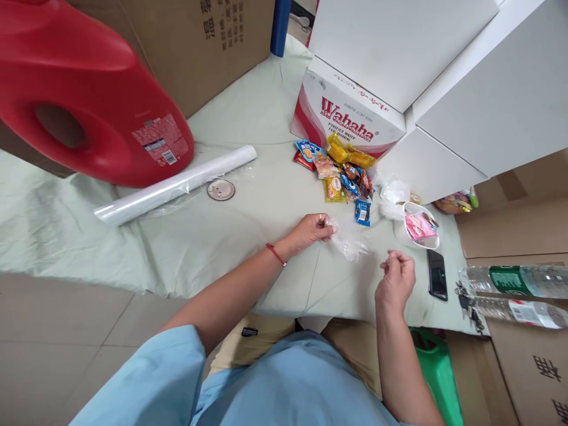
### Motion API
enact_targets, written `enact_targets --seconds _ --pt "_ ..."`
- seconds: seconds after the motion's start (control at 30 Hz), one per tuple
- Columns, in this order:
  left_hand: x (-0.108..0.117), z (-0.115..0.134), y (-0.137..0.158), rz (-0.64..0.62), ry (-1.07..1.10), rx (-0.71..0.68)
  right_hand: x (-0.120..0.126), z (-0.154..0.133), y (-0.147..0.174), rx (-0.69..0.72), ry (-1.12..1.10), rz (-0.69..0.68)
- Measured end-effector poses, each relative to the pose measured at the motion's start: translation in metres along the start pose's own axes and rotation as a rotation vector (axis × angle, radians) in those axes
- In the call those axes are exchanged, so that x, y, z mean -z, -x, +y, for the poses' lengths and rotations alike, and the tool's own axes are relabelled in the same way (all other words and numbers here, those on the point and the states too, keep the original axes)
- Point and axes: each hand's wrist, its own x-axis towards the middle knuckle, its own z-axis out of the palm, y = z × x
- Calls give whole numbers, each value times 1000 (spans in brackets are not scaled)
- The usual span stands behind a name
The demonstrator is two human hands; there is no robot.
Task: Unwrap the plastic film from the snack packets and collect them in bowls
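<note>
A light blue shirt [284, 384] lies nearest, at the near edge of the tabletop [275, 183]. Near the middle, the left hand [313, 231] pinches a crumpled clear plastic bag [350, 239], which looks unfilled. The right hand [396, 278] is loosely curled to its right, apparently holding nothing. Beyond, snack packets [335, 188] lie loose in a pile, outside the bag, before a Wahaha water carton [341, 112]. Left, a roll of clear plastic [177, 188] lies beside a red plastic jug [110, 142]. Wrinkled pale green cloth [44, 236] covers the surface; a cardboard box [186, 59] stands far left, above tiled floor [66, 319] nearer.
</note>
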Motion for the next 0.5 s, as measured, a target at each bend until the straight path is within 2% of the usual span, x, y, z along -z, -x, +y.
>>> enact_targets --seconds 0.07,0.17,0.27,0.37,0.5 --pt "-2 0 1 -26 -8 1 -4 -10 -6 128 139 -65" --pt "-3 2 3 -68 0 8 -20 -18 -10 162 252 -296" --pt "-2 6 6 -111 12 17 -36 -13 -13 53 189 -425" --pt "0 7 5 -113 31 15 -36 -4 -13 -122 68 -501" --pt "3 6 1 -67 69 -8 -24 6 -12 -219 2 -471"
